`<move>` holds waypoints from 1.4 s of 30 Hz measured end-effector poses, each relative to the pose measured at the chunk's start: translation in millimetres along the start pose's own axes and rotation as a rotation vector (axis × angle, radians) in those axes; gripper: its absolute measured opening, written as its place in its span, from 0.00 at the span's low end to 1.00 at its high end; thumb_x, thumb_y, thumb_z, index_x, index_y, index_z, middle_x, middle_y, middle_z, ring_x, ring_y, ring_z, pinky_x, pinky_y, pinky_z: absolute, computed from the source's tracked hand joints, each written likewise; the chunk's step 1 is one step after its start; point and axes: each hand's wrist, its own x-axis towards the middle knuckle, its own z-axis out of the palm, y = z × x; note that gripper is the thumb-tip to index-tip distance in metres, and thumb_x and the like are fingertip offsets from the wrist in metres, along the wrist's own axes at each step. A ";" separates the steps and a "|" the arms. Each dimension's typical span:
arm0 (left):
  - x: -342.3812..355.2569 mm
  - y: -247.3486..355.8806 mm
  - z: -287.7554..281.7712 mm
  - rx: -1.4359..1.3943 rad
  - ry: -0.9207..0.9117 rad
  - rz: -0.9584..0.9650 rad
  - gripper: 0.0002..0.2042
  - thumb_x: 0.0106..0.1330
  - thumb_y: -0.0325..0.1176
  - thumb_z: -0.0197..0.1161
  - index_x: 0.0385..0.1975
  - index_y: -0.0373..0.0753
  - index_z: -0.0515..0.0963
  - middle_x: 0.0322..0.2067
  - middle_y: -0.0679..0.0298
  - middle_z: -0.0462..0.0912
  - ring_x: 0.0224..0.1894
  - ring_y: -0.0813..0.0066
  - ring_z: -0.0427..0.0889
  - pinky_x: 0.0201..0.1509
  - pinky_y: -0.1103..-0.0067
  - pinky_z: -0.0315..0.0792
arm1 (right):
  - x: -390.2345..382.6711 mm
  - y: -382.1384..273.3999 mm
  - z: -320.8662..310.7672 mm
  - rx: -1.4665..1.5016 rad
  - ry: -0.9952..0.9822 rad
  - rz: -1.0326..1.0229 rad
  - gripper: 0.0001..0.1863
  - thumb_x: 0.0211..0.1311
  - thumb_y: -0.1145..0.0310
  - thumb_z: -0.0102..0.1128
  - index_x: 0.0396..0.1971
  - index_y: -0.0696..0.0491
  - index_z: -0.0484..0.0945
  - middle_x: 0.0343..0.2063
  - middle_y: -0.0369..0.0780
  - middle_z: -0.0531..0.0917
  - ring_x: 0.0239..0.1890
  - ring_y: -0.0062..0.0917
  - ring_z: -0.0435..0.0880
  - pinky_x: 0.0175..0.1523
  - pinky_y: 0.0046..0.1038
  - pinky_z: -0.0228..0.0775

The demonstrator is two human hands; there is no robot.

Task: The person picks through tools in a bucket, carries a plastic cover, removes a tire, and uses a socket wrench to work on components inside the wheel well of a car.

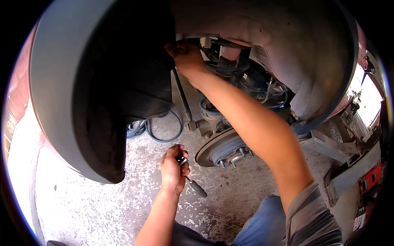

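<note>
My left hand, low in the middle over the floor, is closed around the head end of a ratchet wrench. Its dark grip sticks out below the fingers, pointing down to the right. Higher up, my right hand reaches into the wheel well, at the inner edge of the black wheel-arch liner. Its fingers look curled against that edge, but the tips are lost in the dark, so I cannot tell what they hold. A tie rod slants down below that hand to the hub, beside the brake disc.
The grey bumper curves along the left. Bare wheel studs stick out from the hub under my right forearm. A coiled blue hose lies on the worn floor. At right are a metal support and a red object.
</note>
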 end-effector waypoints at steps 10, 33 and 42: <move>-1.5 -4.5 9.2 0.041 0.031 0.026 0.10 0.69 0.37 0.48 0.38 0.38 0.71 0.25 0.66 0.73 0.13 0.83 0.58 0.16 0.84 0.51 | -0.5 -16.2 23.9 0.346 0.226 -0.061 0.17 0.63 0.60 0.60 0.35 0.62 0.79 0.32 0.45 0.84 0.37 0.31 0.81 0.45 0.33 0.69; -29.4 14.4 2.7 0.082 0.091 0.083 0.10 0.68 0.29 0.44 0.45 0.39 0.69 0.28 0.67 0.70 0.15 0.84 0.54 0.18 0.85 0.50 | -6.8 -34.4 24.0 0.173 0.174 0.096 0.27 0.66 0.48 0.48 0.38 0.59 0.81 0.40 0.51 0.83 0.45 0.44 0.81 0.51 0.40 0.72; -55.3 27.9 -3.6 0.218 0.434 0.256 0.07 0.68 0.29 0.46 0.42 0.41 0.69 0.28 0.69 0.69 0.15 0.83 0.58 0.16 0.86 0.52 | -57.6 14.8 46.7 0.284 0.335 -0.201 0.21 0.62 0.66 0.55 0.53 0.59 0.70 0.48 0.51 0.77 0.53 0.43 0.77 0.53 0.38 0.72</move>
